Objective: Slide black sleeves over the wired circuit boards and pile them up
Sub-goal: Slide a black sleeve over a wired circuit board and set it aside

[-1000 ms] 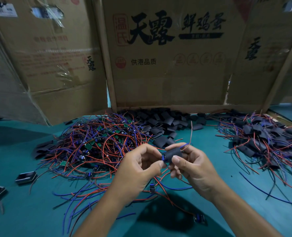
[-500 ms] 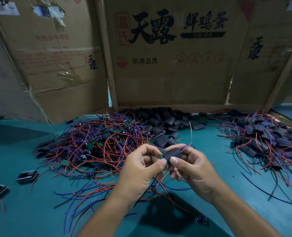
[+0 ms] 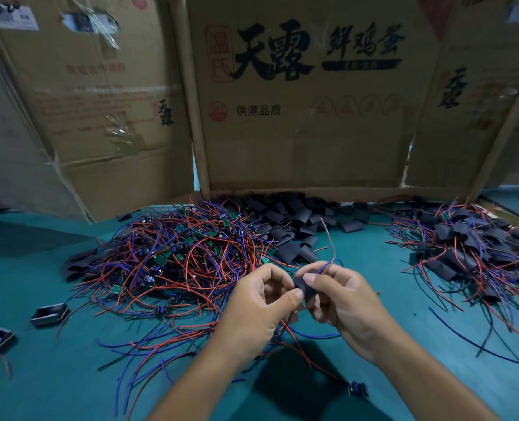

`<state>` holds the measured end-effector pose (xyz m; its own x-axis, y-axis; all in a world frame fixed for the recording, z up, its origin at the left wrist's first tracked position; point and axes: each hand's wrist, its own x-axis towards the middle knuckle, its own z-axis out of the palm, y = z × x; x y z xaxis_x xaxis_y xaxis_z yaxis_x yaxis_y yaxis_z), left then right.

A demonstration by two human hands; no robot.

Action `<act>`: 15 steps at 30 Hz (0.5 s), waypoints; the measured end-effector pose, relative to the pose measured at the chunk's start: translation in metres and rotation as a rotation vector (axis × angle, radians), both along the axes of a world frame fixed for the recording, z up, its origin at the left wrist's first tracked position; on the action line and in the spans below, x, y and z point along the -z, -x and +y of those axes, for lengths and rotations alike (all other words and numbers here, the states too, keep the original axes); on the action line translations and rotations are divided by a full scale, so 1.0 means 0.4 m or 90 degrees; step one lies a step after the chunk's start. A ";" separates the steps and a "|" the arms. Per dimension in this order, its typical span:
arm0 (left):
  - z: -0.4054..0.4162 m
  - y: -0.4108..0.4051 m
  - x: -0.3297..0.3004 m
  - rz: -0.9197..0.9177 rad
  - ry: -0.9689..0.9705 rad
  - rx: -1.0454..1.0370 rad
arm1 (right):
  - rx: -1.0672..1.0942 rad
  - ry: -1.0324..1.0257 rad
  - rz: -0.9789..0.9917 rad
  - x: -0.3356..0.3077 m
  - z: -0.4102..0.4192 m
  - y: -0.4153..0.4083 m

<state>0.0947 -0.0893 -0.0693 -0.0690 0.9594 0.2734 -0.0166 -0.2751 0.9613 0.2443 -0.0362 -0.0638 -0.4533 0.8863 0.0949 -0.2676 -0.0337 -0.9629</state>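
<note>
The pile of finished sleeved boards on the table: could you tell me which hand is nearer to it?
Right. The right hand is closer to the finished pile, which lies to its right; the left hand sits farther away, beyond the right hand.

This looks like a small hand-assembly workshop, not a home or an office. Flattened cardboard boxes (image 3: 307, 98) with printed Chinese text stand as a wall behind a teal work table (image 3: 33, 375). Left of the grip lies a large tangle of red and blue wired circuit boards (image 3: 173, 262). Beyond it is a heap of loose black sleeves (image 3: 294, 217), and to the right 1 pile of finished pieces (image 3: 471, 250).
</note>
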 end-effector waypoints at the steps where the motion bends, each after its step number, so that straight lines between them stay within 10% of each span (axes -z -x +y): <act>1: 0.001 0.001 0.003 0.009 0.012 0.015 | 0.020 -0.006 -0.023 -0.005 0.006 -0.007; 8: 0.005 0.026 0.012 0.130 0.065 -0.019 | 0.104 0.074 0.079 -0.102 0.091 -0.140; 15: 0.004 0.041 0.027 0.435 -0.036 -0.115 | 0.188 -0.005 -0.121 -0.143 0.203 -0.288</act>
